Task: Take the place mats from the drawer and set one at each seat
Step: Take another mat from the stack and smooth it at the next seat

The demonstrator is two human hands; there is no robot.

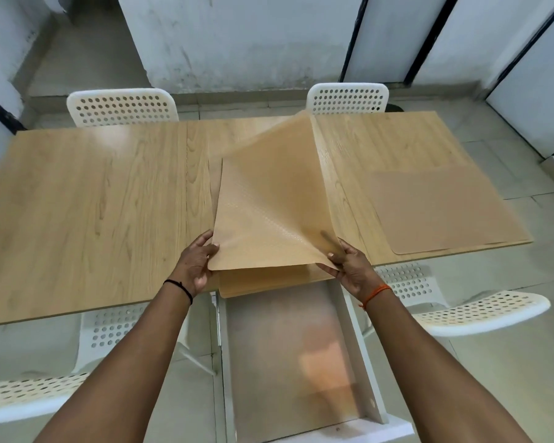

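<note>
Left hand [196, 263] and right hand [349, 265] each pinch a near corner of a lifted place mat [269, 199] (slightly blurred) above a stack [263, 281] on the wooden surface [93, 203]; another mat [442, 209] lies right, the open drawer [288, 356] below, white chairs [122, 107] around.

- The bench [93, 193] is pale oak-coloured with wood grain.
- The lifted place mat [269, 199] is translucent tan, dotted with a fine raised pattern.
- The laid mat [442, 206] is flat brownish tan.
- The chairs [122, 107] are white, perforated with round holes.
- The drawer [362, 353] is white.
- One wrist band [181, 287] is black, the other thread [376, 294] orange.
</note>
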